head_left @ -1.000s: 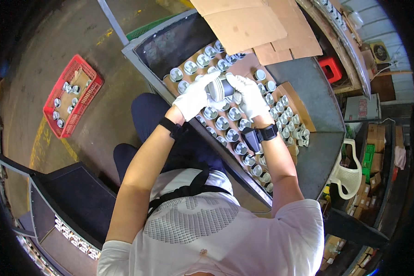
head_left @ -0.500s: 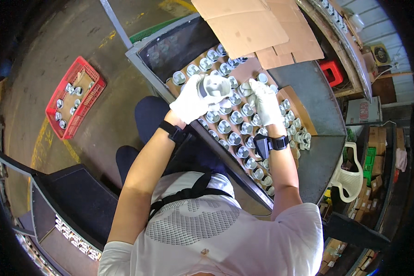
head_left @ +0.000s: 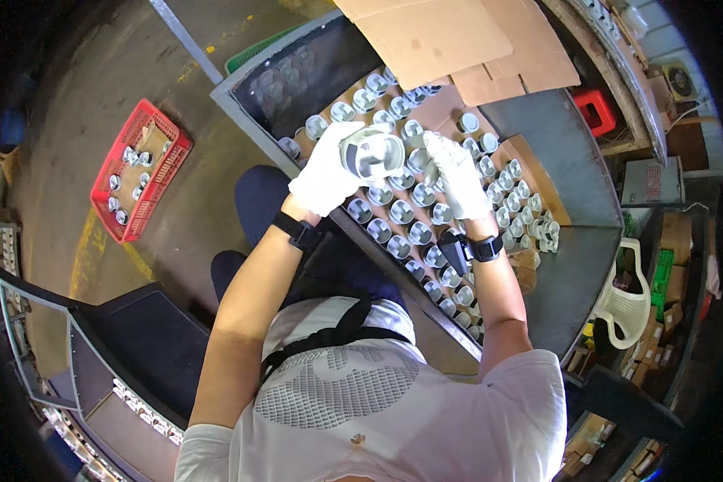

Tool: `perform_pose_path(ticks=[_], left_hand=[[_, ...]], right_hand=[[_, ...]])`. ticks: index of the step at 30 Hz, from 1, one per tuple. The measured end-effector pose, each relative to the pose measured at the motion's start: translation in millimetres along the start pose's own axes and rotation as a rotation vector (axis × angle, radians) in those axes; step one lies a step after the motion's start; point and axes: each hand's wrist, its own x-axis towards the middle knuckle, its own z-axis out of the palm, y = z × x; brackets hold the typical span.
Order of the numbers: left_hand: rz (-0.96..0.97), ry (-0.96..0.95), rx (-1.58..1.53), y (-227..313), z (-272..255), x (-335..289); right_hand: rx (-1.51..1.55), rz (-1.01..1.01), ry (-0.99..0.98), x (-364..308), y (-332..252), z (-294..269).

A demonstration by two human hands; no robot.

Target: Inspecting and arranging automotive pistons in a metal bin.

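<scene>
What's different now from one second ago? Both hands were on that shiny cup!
The right hand has let go of the metal cup and moved off to the right. The left hand now holds it alone, turned so its hollow inside shows. The red basket on the floor still has small metal parts in it.

We hold a silvery cup-shaped part (head_left: 377, 156) in our gloved left hand (head_left: 323, 172), its hollow showing; our gloved right hand (head_left: 455, 173) hangs just beside, its grip unclear, over many similar parts (head_left: 420, 233) on the worktop (head_left: 566, 161). Leftward, a red basket (head_left: 162, 186) holds more.
</scene>
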Motion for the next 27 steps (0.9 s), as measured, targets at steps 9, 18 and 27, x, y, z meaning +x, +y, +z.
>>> perform_pose_path(ticks=[9,18,27], left_hand=[[-0.169,0.149,-0.22,19,21,8],[-0.297,0.053,0.112,20,36,5],[-0.389,0.005,0.065,20,39,7]], right_hand=[[0.542,0.519,-0.404,-18,4,19],[0.952,0.572,-0.409,-24,35,34],[0.254,0.246,-0.158,-38,35,21]])
